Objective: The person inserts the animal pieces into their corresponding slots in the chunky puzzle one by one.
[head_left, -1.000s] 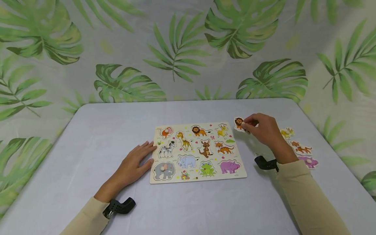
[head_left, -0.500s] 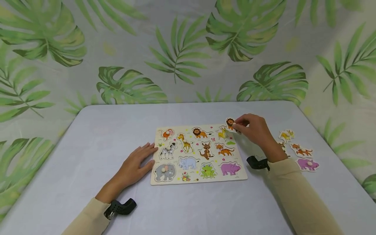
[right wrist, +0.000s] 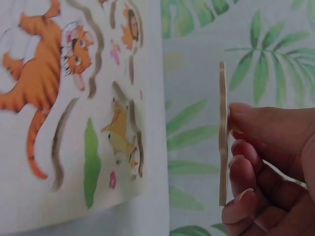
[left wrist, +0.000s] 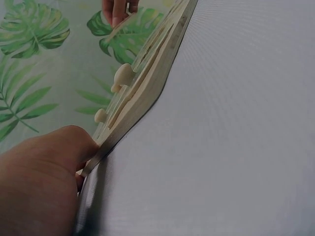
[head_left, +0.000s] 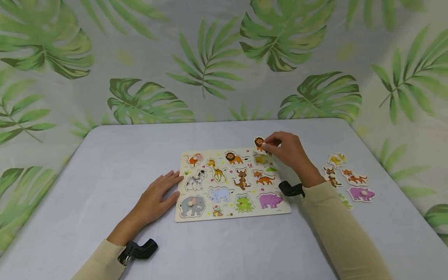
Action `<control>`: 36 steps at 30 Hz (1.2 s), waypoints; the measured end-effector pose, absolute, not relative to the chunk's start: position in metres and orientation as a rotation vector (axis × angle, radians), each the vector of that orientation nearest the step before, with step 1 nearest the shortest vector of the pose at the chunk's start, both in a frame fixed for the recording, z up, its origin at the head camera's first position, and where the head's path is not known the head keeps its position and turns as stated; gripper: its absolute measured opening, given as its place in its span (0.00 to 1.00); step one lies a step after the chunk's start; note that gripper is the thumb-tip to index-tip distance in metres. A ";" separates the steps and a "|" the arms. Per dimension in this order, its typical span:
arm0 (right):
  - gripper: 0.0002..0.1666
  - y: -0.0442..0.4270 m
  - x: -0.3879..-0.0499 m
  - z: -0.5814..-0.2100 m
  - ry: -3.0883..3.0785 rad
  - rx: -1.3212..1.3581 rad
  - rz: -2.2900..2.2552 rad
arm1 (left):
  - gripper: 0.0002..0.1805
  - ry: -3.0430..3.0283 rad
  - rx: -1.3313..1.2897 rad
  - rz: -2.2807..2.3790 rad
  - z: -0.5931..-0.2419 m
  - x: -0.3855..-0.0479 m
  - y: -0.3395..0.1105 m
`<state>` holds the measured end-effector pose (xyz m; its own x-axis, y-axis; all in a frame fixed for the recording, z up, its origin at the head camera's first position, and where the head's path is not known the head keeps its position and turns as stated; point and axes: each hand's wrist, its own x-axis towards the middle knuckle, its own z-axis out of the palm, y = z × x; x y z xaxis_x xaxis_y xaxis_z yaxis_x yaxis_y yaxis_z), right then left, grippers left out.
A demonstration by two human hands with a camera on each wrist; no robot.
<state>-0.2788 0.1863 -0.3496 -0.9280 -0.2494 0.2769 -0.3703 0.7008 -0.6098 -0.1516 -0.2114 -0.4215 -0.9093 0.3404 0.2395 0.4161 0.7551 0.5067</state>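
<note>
A wooden peg puzzle board [head_left: 224, 216] with animal pictures lies flat on the table. Its monkey, giraffe, zebra and elephant [head_left: 192, 207] have knobed pieces seated in them; the lion recess [head_left: 235, 158] shows only its printed picture. My left hand [head_left: 155, 200] rests at the board's left edge, fingers extended, the thumb [left wrist: 74, 140] touching the rim in the left wrist view. Between thumb and fingers, my right hand [head_left: 288, 151] pinches a lion puzzle piece [head_left: 259, 144] above the board's far right corner. The right wrist view catches this piece edge-on, off the board's surface.
Right of the board lie loose goat [head_left: 337, 160], kangaroo [head_left: 331, 177], tiger [head_left: 354, 177], hippo [head_left: 361, 193] and frog [head_left: 345, 202] pieces. The right sleeve [head_left: 344, 225] partly covers the frog. A leaf-print cloth [head_left: 217, 58] hangs behind the white table.
My right hand has carried the lion piece leftward, from beside the board to over its far right corner. More of the loose pieces are uncovered. The left hand stays at the board's edge.
</note>
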 end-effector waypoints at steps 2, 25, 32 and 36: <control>0.10 0.181 -0.280 -0.348 -2.739 0.509 1.049 | 0.27 -2.814 -0.611 -0.859 -0.422 -0.151 -0.212; 0.09 0.139 -0.285 -0.337 -2.695 0.569 1.113 | 0.27 -2.789 -0.634 -0.872 -0.423 -0.152 -0.212; 0.09 0.133 -0.288 -0.335 -2.677 0.531 1.177 | 0.27 -2.795 -0.624 -0.860 -0.422 -0.153 -0.212; 0.10 0.131 -0.289 -0.339 -2.687 0.478 1.227 | 0.27 -2.801 -0.624 -0.865 -0.423 -0.152 -0.212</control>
